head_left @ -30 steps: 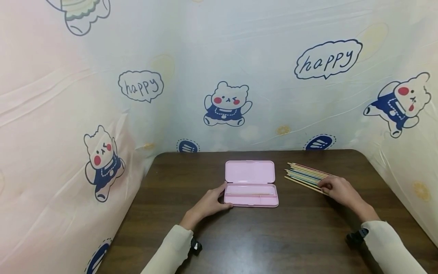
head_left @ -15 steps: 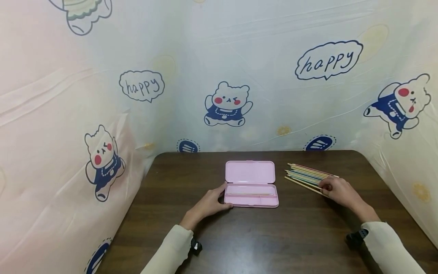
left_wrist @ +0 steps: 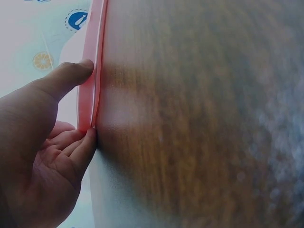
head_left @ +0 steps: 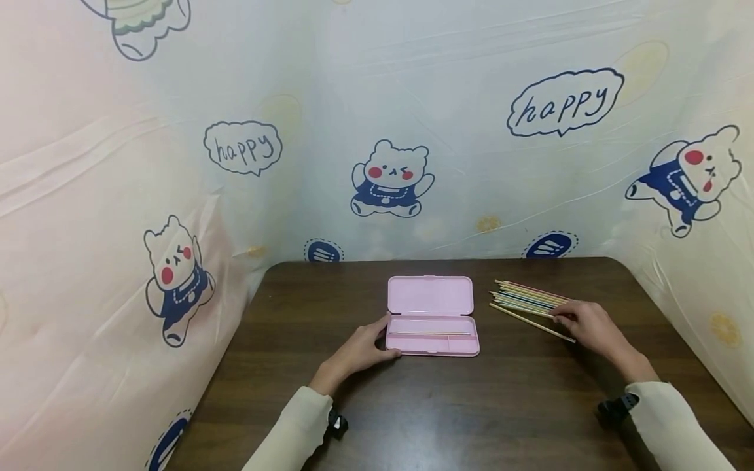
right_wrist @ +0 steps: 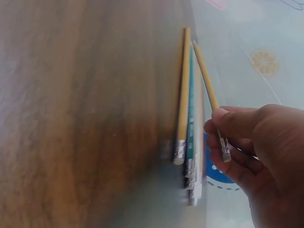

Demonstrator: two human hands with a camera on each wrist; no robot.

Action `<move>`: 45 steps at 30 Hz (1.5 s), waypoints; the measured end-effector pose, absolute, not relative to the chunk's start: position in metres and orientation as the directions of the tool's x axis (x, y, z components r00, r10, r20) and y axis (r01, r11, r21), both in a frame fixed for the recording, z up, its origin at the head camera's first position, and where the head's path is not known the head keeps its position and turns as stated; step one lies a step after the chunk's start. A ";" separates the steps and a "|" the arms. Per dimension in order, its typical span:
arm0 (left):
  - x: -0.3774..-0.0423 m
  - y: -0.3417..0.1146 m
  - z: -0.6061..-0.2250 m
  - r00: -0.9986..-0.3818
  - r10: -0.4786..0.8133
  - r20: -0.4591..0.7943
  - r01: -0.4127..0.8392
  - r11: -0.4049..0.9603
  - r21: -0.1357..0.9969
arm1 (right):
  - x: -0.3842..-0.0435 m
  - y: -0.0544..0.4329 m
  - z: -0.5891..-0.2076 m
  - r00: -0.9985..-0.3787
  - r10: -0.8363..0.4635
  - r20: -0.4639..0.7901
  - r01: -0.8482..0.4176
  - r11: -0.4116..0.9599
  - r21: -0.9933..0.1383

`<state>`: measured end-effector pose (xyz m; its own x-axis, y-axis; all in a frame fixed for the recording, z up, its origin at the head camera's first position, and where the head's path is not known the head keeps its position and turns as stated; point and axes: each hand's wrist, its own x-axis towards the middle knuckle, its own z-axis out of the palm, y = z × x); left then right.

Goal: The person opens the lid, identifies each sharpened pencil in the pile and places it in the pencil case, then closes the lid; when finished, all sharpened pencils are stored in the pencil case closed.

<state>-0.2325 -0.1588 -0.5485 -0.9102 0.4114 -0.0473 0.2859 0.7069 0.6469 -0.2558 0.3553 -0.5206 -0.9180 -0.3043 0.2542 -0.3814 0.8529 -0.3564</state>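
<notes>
An opened pink pencil case (head_left: 430, 296) lies at the table's middle, lid folded back, with a thin pencil (head_left: 430, 333) in its tray. My left hand (head_left: 359, 350) holds the case's left end, thumb on the front edge and fingers at the end, as the left wrist view shows. To the right is a bunch of pencils (head_left: 524, 299), their tips pointing left. My right hand (head_left: 595, 330) is at their eraser ends. In the right wrist view it pinches one yellow pencil (right_wrist: 205, 76) near the eraser, tilted away from a green pencil (right_wrist: 191, 109). Another yellow pencil (right_wrist: 183, 95) lies apart in front.
The dark wooden table (head_left: 436, 412) reaches back to a patterned curtain (head_left: 471, 196), which also hangs along both sides. Table surface separates the case from the pencils. Each wrist wears a small black camera, the left wrist camera (head_left: 338, 424) close to the sleeve.
My right hand has let the front pencil go, and that pencil now lies separate from the bunch. The hand has shifted slightly right and back, now pinching another pencil. The left hand stays put.
</notes>
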 end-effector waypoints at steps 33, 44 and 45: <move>-0.232 -0.159 -0.548 -0.907 0.419 -0.041 0.293 0.698 0.653 | -0.268 0.259 -0.453 -0.757 -0.407 0.511 -0.614 0.711 -0.342; -0.233 -0.160 -0.551 -0.905 0.424 -0.041 0.300 0.702 0.646 | -0.273 0.226 -0.447 -0.751 -0.452 0.482 -0.643 0.665 -0.380; -0.233 -0.160 -0.550 -0.905 0.424 -0.041 0.301 0.704 0.643 | -0.273 0.223 -0.447 -0.750 -0.456 0.479 -0.646 0.662 -0.381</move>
<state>-0.2332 -0.1599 -0.5503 -0.9047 0.4241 -0.0409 0.3009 0.7039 0.6434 -0.2730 0.2231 -0.4469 -0.7499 -0.4561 0.4792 -0.6458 0.6615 -0.3812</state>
